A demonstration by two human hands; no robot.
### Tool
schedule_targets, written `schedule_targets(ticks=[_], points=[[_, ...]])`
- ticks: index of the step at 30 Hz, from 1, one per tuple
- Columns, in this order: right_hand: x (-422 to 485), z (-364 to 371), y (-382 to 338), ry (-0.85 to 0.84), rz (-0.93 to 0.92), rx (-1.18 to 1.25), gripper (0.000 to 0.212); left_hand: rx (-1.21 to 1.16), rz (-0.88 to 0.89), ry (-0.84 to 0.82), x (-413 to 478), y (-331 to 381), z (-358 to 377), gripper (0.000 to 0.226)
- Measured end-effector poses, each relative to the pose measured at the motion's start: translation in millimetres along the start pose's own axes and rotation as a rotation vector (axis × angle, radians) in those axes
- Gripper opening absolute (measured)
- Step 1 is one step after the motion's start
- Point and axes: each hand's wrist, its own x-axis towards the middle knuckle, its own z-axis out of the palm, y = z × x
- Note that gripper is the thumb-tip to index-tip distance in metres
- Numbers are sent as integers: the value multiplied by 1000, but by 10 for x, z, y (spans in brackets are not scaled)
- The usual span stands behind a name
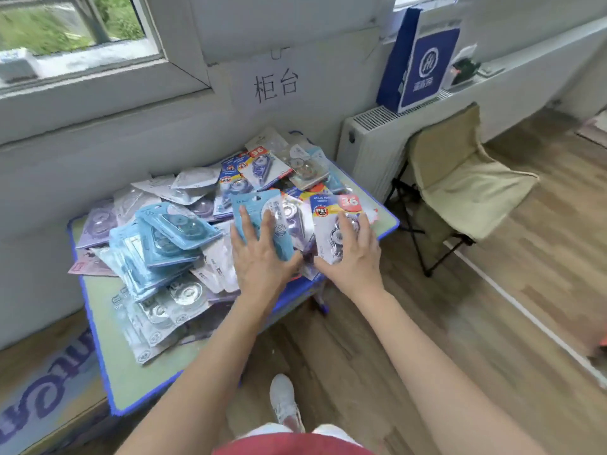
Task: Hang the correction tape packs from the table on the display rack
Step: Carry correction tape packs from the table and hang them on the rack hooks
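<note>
While the heap of correction tape packs covers most of the table, the task reads as barely begun or, at most, mid-way. Dozens of packs lie overlapping in loose layers, blue, lilac and clear-fronted. The display rack is not in view, so the count already hung cannot be told.

Judgement: current step is picking packs off the near right corner of the pile. All of the hanging visible from here is left to do.

Left hand: palm down, fingers straight and spread flat across a light-blue pack on top of the pile. The thumb points right along the pack's lower edge. It presses or steadies the pack; no wrap around it is visible.

Right hand: palm down, just beside the left. Its fingers are bent gently over the clear blister of a pack with the red 36 label. Whether the thumb is under the card cannot be told, so grip unconfirmed.

Both packs sit directly beneath the hands, touching them, with their upper edges pointing away from the person.
</note>
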Motion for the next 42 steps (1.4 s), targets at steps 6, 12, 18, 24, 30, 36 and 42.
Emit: schedule_targets(ticks=[6,12,18,24,30,36,42], points=[[-955,-310,603,123,189,5,94,-2,214,-96,-840,448,250,91],[-1827,-562,1058,246,366,27,95,10,419,-223,-1507,842,517,90],[-2641,-779,1385,429,582,29,94,-6,683,-355,-2055,1232,785,89],[-3491,-846,1535,596,823,27,92,-19,940,-502,-2689,1522,1032,88],[-4387,-917,1675,771,1033,16,89,-78,1141,-664,-3476,1762,1193,89],[-5197,-1304,2041,880,1154,-49,90,-91,1303,-743,-4361,2228,1355,93],[-6070,-1923,2666,944,1173,-95,88,-159,1306,-762,-5438,2937,1552,91]])
